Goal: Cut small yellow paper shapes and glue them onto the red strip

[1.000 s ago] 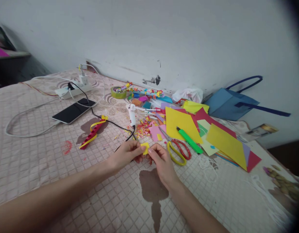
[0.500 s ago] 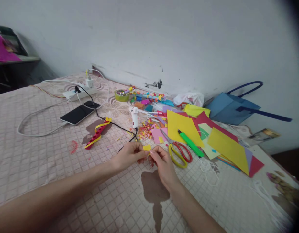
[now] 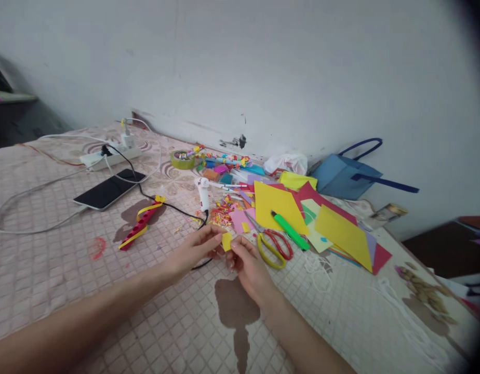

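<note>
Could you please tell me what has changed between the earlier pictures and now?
The yellow piece, at the fingertips of the left hand and right hand, has tilted: half a second ago it looked flatter, now more upright. The camera view swung right. Nothing was visibly taken or let go. The scissors, glue gun and red strip stayed in place.

small yellow piece (image 3: 226, 241), tilted, between left hand (image 3: 201, 245) and right hand (image 3: 251, 267)

Left hand (image 3: 199, 246) and right hand (image 3: 251, 267) nearly meet — fingers (image 3: 209, 229) curled in pinches — forearms (image 3: 119, 295) slanting inward.
</note>
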The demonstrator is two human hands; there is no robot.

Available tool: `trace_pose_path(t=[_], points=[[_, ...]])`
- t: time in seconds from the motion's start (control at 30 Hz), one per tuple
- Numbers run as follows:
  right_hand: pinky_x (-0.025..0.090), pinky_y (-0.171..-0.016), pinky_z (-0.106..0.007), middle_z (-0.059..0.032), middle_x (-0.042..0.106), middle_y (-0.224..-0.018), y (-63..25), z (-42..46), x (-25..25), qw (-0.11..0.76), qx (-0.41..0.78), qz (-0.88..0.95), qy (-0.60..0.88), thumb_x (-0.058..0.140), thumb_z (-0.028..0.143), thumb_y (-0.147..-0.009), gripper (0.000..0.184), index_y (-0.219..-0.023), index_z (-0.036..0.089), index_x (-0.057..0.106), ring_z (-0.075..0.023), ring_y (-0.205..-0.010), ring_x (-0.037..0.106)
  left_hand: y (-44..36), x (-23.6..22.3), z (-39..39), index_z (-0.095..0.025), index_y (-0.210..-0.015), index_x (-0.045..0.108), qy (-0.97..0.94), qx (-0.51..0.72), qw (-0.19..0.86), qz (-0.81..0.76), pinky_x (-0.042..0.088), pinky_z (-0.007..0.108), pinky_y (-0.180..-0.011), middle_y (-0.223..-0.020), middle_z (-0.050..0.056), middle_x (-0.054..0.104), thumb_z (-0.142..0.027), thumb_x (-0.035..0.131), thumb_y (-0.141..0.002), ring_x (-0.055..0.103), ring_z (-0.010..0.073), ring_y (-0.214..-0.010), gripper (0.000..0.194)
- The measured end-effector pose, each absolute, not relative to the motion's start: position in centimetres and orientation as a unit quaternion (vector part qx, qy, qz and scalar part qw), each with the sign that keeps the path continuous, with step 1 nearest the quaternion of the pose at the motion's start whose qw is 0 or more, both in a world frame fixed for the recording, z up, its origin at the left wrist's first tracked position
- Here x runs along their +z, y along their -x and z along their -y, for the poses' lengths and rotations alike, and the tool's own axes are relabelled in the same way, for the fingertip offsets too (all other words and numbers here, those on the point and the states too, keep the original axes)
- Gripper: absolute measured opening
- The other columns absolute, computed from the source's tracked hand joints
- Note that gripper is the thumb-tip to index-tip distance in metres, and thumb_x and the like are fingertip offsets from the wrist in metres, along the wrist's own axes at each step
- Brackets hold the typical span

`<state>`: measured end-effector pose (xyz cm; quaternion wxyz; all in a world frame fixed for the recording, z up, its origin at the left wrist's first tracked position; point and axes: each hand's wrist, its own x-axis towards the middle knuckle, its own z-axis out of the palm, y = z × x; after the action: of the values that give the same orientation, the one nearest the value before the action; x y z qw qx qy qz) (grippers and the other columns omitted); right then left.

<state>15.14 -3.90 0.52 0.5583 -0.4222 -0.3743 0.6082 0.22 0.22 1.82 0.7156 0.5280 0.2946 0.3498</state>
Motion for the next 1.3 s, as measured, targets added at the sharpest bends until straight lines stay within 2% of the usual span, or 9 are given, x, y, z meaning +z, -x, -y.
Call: trace_pose_path(t=[0.1,0.23,0.37,0.53,0.73,0.9,1.0,1.17,1.3], points=[[0.029,-0.040,-0.019,0.0068,0.043,-0.053,-15.3,3.8,0.5,0.529,0.689,0.315,0.382,0.061,0.035,-0.074,0.022,-0.066,0.021,0.045,-0.0075,-0.042,0.035,0.0,1.9,-0.4,-0.020,-0.118,0.047,-0.548,0.328,0.741,-0.207,0.046,0.029,-0.073,-0.086,0.004,0.064,-0.031,0.063,-0.078,0.060,0.0164,-0.079,0.045],[0.029,-0.039,-0.020,0.0052,0.044,-0.054,-15.5,3.8,0.2,0.478,0.737,0.306,0.367,0.059,0.038,-0.076,0.022,-0.070,0.018,0.051,-0.0075,-0.042,0.035,0.2,2.1,-0.8,-0.015,-0.090,0.058,-0.574,0.325,0.722,-0.208,0.045,0.028,-0.072,-0.080,0.004,0.063,-0.029,0.067,-0.074,0.060,0.0147,-0.074,0.023],[0.036,-0.046,-0.022,0.0024,0.051,-0.060,-16.0,4.1,0.5,0.513,0.603,0.442,0.422,0.051,0.046,-0.084,0.029,-0.076,0.018,0.055,-0.0102,-0.049,0.045,0.2,2.0,-1.2,-0.014,-0.075,0.056,-0.575,0.337,0.691,-0.280,0.040,0.021,-0.059,-0.065,-0.002,0.058,-0.029,0.068,-0.072,0.051,0.0083,-0.060,0.020],[0.036,-0.050,-0.022,0.0042,0.048,-0.059,-16.6,4.2,1.4,0.477,0.420,0.597,0.490,0.056,0.036,-0.083,0.020,-0.073,0.019,0.055,-0.0100,-0.053,0.044,0.1,1.9,-1.2,-0.013,-0.075,0.056,-0.597,0.318,0.667,-0.312,0.038,0.021,-0.055,-0.064,-0.001,0.057,-0.037,0.066,-0.072,0.048,0.0089,-0.058,0.026],[0.034,-0.047,-0.022,0.0044,0.046,-0.058,-16.7,4.1,1.4,0.440,0.434,0.617,0.487,0.056,0.033,-0.081,0.020,-0.068,0.019,0.053,-0.0095,-0.050,0.042,0.1,1.9,-1.2,-0.014,-0.068,0.054,-0.629,0.322,0.628,-0.325,0.037,0.021,-0.053,-0.059,-0.001,0.056,-0.042,0.060,-0.075,0.047,0.0094,-0.054,0.030],[0.036,-0.046,-0.021,0.0053,0.047,-0.055,-16.2,4.1,0.8,0.510,0.457,0.546,0.484,0.058,0.034,-0.081,0.020,-0.069,0.020,0.052,-0.0091,-0.047,0.043,0.0,2.0,-1.0,-0.015,-0.077,0.055,-0.586,0.320,0.662,-0.340,0.039,0.021,-0.054,-0.066,-0.001,0.059,-0.040,0.065,-0.071,0.051,0.0094,-0.056,0.028],[0.040,-0.047,-0.021,0.0036,0.050,-0.057,-16.4,3.9,0.9,0.484,0.464,0.569,0.476,0.052,0.039,-0.084,0.023,-0.073,0.019,0.054,-0.0103,-0.049,0.047,0.0,1.7,-0.9,-0.014,-0.072,0.053,-0.556,0.329,0.675,-0.357,0.038,0.021,-0.053,-0.062,-0.001,0.059,-0.039,0.067,-0.069,0.051,0.0089,-0.054,0.028],[0.044,-0.060,-0.026,-0.0010,0.061,-0.070,-21.5,2.4,2.3,0.361,0.162,0.666,0.632,0.050,0.037,-0.083,0.019,-0.075,0.020,0.056,-0.0153,-0.063,0.057,0.1,1.8,-1.2,-0.015,-0.072,0.049,-0.523,0.347,0.685,-0.370,0.040,0.022,-0.054,-0.060,-0.001,0.060,-0.040,0.066,-0.070,0.052,0.0091,-0.053,0.030],[0.040,-0.063,-0.031,-0.0022,0.057,-0.065,-27.1,1.2,2.6,0.334,0.067,0.623,0.704,0.056,0.036,-0.077,0.017,-0.072,0.020,0.052,-0.0196,-0.065,0.055,0.1,2.3,-1.2,-0.014,-0.074,0.051,-0.532,0.349,0.668,-0.385,0.039,0.021,-0.053,-0.057,-0.002,0.059,-0.039,0.065,-0.070,0.051,0.0083,-0.050,0.029]])
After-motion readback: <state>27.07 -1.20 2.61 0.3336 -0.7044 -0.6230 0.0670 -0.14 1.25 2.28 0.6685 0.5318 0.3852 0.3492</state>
